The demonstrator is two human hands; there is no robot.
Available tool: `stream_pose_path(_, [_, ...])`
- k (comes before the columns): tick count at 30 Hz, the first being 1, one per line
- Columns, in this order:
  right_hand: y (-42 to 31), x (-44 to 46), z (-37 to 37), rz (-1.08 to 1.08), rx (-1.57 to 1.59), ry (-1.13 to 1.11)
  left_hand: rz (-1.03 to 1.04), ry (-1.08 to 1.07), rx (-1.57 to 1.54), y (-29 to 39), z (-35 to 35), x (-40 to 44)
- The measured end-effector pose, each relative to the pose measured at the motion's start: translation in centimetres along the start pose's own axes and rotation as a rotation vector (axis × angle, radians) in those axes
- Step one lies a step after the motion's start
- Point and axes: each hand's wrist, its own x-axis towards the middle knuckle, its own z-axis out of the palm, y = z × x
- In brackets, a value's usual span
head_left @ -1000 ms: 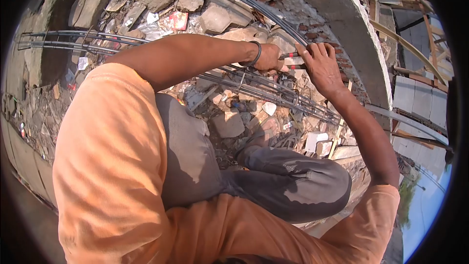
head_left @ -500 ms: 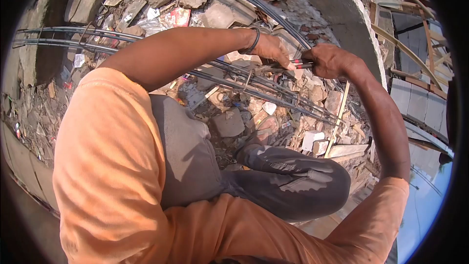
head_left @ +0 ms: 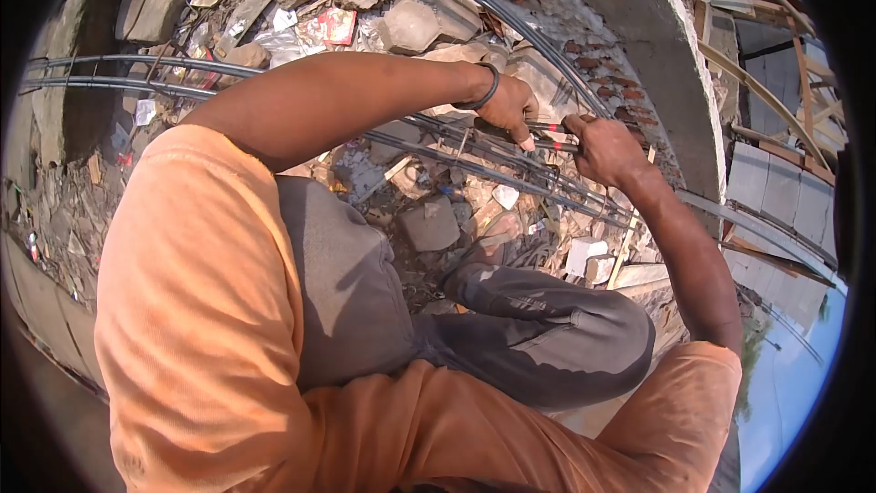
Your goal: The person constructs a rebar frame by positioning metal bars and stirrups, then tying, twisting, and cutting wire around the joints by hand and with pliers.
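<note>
My right hand (head_left: 610, 152) is closed around the handle ends of a pair of pincers (head_left: 553, 136), whose two dark handles carry red bands. My left hand (head_left: 507, 106), with a dark band on its wrist, is closed at the other end of the handles, thumb pointing down over them. Its fingers cover part of the tool, and the jaws are hard to make out. Directly beneath both hands runs a bundle of steel reinforcing bars (head_left: 474, 164), tied with crosswise stirrups.
More long bars (head_left: 511, 23) curve past above the hands, alongside a concrete beam (head_left: 671, 55). Broken concrete, stones (head_left: 429, 225) and litter cover the ground. A thin wooden strip (head_left: 625, 256) stands right of my bent knee (head_left: 584, 347). Bamboo poles (head_left: 762, 87) lie at the right.
My right hand has shifted slightly down, its forearm swinging left. The left hand has moved a little left and down along the pincers, and more of the red-banded handles shows between the hands.
</note>
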Motion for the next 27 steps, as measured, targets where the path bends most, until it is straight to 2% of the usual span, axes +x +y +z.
stream_pose_path(3, [0.9, 1.4, -2.7, -0.077, 0.144, -0.213, 0.063, 0.132, 0.002, 0.7, 0.4, -0.3])
stream_pose_path(6, [0.2, 4.4, -8.0, 0.286, 0.368, -0.817, 0.098, 0.088, -0.008, 2.2, 1.1, -0.2])
stream_pose_path(7, [0.6, 5.0, -8.2, 0.296, 0.381, -0.807, 0.032, 0.069, 0.001, 2.5, 1.1, 0.4])
stream_pose_path(9, [1.2, 6.1, -8.6, 0.313, 0.377, -0.792, -0.009, 0.086, -0.171, 2.0, 0.9, 1.0])
stream_pose_path(12, [1.0, 5.3, -8.4, -0.144, -0.093, -0.271, -0.033, 0.117, -0.302, 1.9, 0.3, 0.5])
stream_pose_path(13, [0.1, 4.0, -8.8, -0.058, -0.123, -0.187, -0.033, 0.117, -0.353, 1.7, 0.0, 0.5])
stream_pose_path(16, [0.9, 2.6, -4.4, -0.240, -0.470, 0.480, 0.044, 0.080, -0.564, 0.9, -0.6, -0.1])
stream_pose_path(17, [1.6, 2.7, -3.5, -0.257, -0.515, 0.608, 0.102, 0.036, -0.625, 0.3, -0.5, 0.1])
stream_pose_path(18, [1.9, 3.0, -2.5, -0.235, -0.467, 0.614, 0.162, -0.008, -0.684, 0.1, -0.4, 0.2])
stream_pose_path(21, [2.6, 4.2, -1.5, -0.237, -0.394, 0.592, 0.090, -0.009, -0.778, -0.7, 0.0, 1.1])
stream_pose_path(23, [3.4, 4.7, -2.1, -0.253, -0.330, 0.359, -0.009, -0.045, -0.806, -0.9, 0.1, 1.8])
stream_pose_path(25, [3.8, 4.6, -2.2, -0.241, -0.262, 0.202, 0.017, -0.082, -0.741, -1.0, -0.2, 2.0])
stream_pose_path(27, [3.8, 4.0, -1.9, -0.246, -0.268, 0.269, 0.052, -0.116, -0.686, -0.8, -0.6, 2.3])
